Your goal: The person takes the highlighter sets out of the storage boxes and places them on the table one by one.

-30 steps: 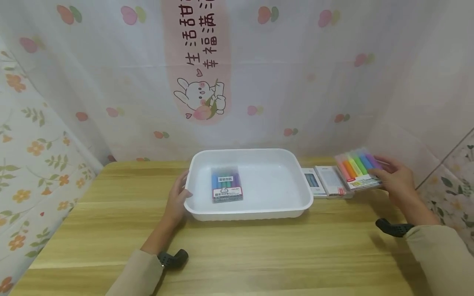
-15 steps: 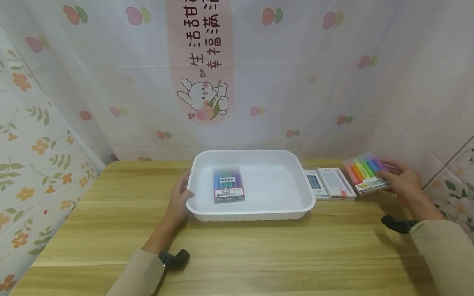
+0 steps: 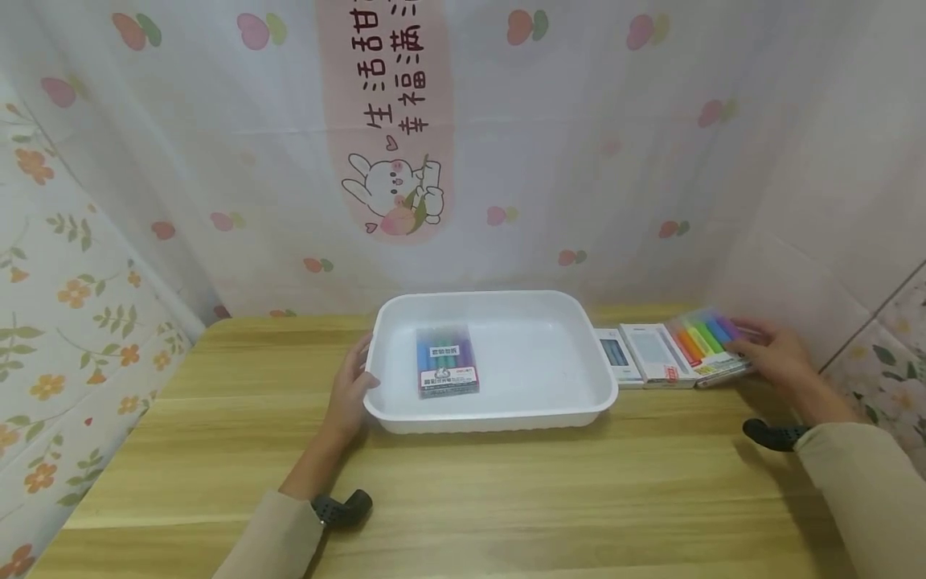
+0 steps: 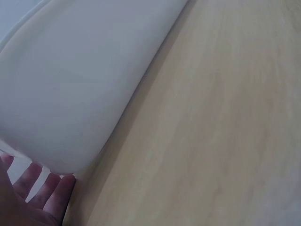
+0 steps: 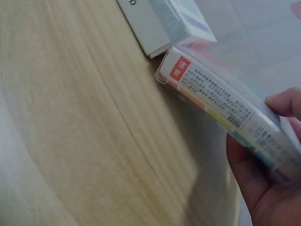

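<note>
My right hand pinches a clear pack of rainbow-coloured markers by its right side, thumb on top and fingers below. In the right wrist view the pack is tilted, one corner close to a white box. At the left end of a white plastic tray, my left hand holds the rim, thumb over it and fingers along the outside wall. The left wrist view has these fingers touching the tray's wall. Inside the tray, left of its middle, lies another clear pack of coloured pens.
Two flat white boxes stand in a row right of the tray: a narrow one with a blue window and one with a pale window and red mark. All rests on a wooden table. A patterned curtain hangs behind.
My right hand has shifted the marker pack slightly right and then lowered it beside the white boxes, nearly level with them. The left hand stays at the tray's rim.
</note>
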### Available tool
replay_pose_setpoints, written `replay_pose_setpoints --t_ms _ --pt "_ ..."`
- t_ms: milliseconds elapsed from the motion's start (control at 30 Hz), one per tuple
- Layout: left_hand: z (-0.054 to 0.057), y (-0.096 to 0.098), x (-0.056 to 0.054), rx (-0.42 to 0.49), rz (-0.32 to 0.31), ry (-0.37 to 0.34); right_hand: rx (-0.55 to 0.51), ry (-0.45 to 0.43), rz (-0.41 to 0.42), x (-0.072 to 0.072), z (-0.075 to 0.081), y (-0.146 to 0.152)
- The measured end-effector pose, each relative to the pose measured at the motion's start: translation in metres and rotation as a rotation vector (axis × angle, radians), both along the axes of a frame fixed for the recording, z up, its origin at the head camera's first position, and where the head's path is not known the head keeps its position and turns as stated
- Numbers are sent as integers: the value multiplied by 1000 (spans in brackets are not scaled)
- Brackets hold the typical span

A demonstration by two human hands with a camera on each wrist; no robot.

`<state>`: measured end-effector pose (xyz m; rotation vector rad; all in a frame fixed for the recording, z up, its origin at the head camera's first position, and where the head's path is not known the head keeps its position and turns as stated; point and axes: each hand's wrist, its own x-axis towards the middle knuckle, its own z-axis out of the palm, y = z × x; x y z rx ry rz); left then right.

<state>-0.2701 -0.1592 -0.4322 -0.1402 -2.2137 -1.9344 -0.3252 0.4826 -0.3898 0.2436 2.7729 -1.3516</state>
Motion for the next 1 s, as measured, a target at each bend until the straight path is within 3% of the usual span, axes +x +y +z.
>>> replay_pose_setpoints --t_ms 367,533,1000 --pt "-1 -1 1 -5 7 -6 58 17 42 1 -14 -4" --pt "-2 -2 1 -13 10 -1 118 0 19 -1 -19 -7" --pt "0 -2 2 -17 24 -3 248 63 -59 7 -19 -35"
